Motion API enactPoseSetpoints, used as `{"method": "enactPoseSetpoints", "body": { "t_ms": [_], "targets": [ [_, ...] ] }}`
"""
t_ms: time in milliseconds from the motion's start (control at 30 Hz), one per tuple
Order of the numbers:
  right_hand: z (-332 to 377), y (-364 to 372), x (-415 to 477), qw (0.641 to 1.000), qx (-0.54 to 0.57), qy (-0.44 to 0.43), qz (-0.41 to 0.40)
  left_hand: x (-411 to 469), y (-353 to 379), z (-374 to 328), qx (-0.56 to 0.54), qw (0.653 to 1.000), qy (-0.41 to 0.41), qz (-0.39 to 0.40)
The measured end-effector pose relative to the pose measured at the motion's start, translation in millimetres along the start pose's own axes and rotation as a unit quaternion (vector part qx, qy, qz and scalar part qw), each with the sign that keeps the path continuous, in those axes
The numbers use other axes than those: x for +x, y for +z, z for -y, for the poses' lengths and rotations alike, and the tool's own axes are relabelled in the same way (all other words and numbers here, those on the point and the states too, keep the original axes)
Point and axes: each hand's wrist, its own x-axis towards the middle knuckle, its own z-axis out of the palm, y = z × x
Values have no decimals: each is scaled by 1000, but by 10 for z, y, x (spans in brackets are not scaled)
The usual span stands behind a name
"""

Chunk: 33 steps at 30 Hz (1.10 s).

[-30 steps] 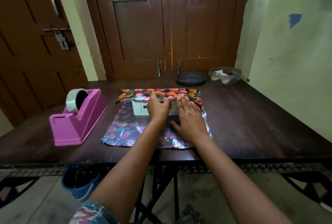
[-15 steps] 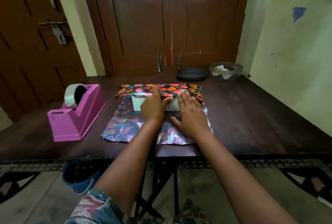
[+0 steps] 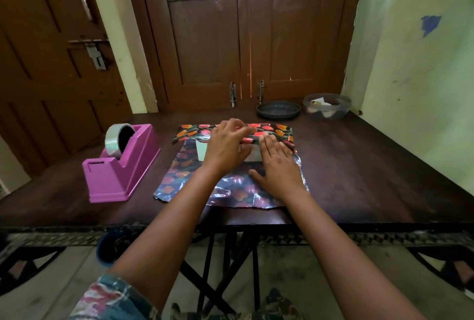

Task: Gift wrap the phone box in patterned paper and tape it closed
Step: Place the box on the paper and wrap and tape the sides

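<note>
Left hand [image 3: 225, 147], pinching the 12 o'clock flap of patterned paper [image 3: 179, 181], had drawn it further over the phone box [image 3: 202, 151]; right hand [image 3: 278, 165] pressed flat; taping pending

Phone box [image 3: 201, 150] mostly hidden (paper [image 3: 272, 128], L hand [image 3: 225, 149]); tub [image 3: 327, 112] contents unclr.

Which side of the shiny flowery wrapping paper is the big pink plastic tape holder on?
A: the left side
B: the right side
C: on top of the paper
A: the big pink plastic tape holder stands on the dark wooden table to the left of the shiny flowery wrapping paper, with a strip of bare table between them.
</note>
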Motion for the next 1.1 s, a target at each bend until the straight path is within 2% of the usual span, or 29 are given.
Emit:
{"method": "enactPoseSetpoints", "body": {
  "t_ms": [67,200,300,400,467,600,800,967,1033,1100],
  "targets": [
    [7,-3,1,1000,-2,0,0,-49,87,43,51,998,6,46],
    [8,-4,1,1000,-4,-3,-1,-146,142,99,116,991,-1,70],
    [3,-5,-1,1000,-1,-3,2,-51,47,104,130,986,-50,96],
    [4,-5,-3,1000,3,-2,9,42,-33,194,130,983,-93,86],
    [0,-2,-2,1000,6,-4,8,55,-39,203,94,989,-81,82],
    [2,-4,3,1000,-7,-5,7,16,49,75,78,983,-12,165],
    [1,-7,0,1000,-3,-3,17,228,-62,195,151,969,-56,189],
    [-10,17,12,1000,4,-1,19,314,-168,505,56,971,-134,190],
    [-14,28,4,1000,10,0,19,344,-174,563,-9,969,-120,214],
    [-19,32,-5,1000,20,2,11,389,-184,577,-14,959,-69,274]
  ]
}}
